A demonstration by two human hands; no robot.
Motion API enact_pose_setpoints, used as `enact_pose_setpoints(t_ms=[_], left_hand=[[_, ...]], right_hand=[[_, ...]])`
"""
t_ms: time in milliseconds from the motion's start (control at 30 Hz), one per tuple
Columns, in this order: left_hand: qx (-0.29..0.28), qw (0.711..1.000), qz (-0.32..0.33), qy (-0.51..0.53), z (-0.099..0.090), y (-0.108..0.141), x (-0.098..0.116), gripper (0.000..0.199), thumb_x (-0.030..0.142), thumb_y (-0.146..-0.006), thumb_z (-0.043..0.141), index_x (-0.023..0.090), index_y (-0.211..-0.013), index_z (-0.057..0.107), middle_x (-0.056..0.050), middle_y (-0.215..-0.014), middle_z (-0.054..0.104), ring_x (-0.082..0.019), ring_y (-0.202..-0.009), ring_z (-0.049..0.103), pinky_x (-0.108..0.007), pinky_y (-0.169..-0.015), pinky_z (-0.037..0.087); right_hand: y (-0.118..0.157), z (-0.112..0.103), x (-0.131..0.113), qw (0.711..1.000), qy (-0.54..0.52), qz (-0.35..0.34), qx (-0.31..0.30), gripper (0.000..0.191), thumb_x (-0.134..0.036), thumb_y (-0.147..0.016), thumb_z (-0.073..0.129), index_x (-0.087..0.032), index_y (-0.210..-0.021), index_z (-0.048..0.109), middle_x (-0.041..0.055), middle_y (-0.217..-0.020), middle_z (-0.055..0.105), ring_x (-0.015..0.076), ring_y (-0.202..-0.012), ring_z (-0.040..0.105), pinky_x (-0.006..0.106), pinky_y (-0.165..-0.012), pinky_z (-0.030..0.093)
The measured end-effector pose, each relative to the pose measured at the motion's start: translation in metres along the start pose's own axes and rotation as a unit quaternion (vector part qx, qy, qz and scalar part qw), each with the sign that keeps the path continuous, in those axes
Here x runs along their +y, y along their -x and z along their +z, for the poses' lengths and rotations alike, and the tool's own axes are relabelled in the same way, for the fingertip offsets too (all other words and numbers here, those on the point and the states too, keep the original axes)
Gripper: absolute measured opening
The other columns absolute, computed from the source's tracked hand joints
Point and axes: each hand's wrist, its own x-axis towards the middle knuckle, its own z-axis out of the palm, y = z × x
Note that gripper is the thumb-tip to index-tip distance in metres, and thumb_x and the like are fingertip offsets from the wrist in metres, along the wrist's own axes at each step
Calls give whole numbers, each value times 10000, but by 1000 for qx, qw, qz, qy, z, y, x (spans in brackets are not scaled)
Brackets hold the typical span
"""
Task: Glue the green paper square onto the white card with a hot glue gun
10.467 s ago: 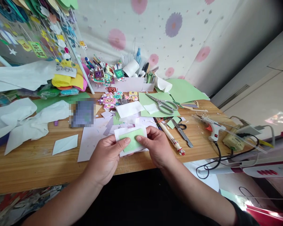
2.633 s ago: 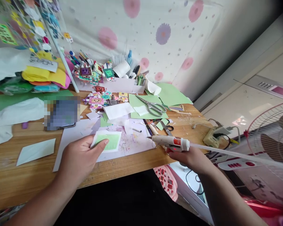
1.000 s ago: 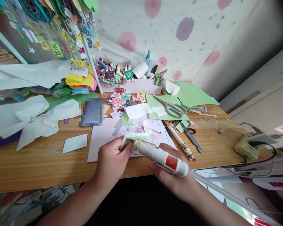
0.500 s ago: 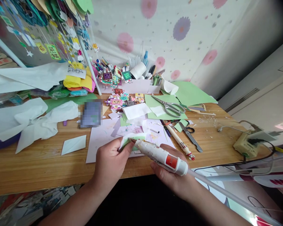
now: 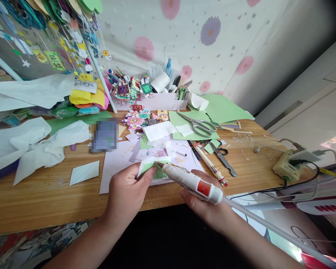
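Observation:
Between thumb and fingers, my left hand (image 5: 128, 190) pinches a small green paper piece with a white border (image 5: 149, 167). My right hand (image 5: 205, 201) is closed around a white hot glue gun (image 5: 184, 180) with an orange switch, and a long translucent glue stick (image 5: 257, 217) runs out of its back end. The gun's metal nozzle points left and lies at the green paper, close to my left thumb; whether it touches cannot be made out. Beneath both hands lies a stained white sheet (image 5: 114, 168). My right fingers are partly hidden behind the gun.
Silver scissors (image 5: 201, 127) rest on green paper (image 5: 175, 116). Nearer are a white pen-like stick (image 5: 210, 163) and a grey blade (image 5: 226, 164). A power strip (image 5: 287, 168) with cables sits at the right edge. White cloth (image 5: 42, 149) and a folded white paper (image 5: 84, 173) lie left.
The nozzle has shifted slightly right along the green paper, away from my left thumb. More of the green face shows now. The whole view has turned slightly.

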Motion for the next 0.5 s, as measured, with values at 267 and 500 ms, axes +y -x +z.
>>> enact_pose_setpoints(t_ms=[267,500], left_hand=[[-2,1000,-11,8,-2,-1,-4,213,385,-781,660,187,-786,737,25,-633,639,-153,-631,567,-233,-555,430],[3,1000,-19,3,-4,1,-1,227,403,-778,665,186,-761,729,19,-642,650,-162,-635,577,-241,-544,421]], right_hand=[[-1,-4,-4,1000,23,-16,-6,211,-167,-796,524,-212,-641,390,-26,-607,442,113,-531,447,244,-490,336],[-1,-3,-9,1000,24,-7,-17,242,-196,-800,510,-213,-619,350,-37,-594,394,99,-504,399,233,-472,306]])
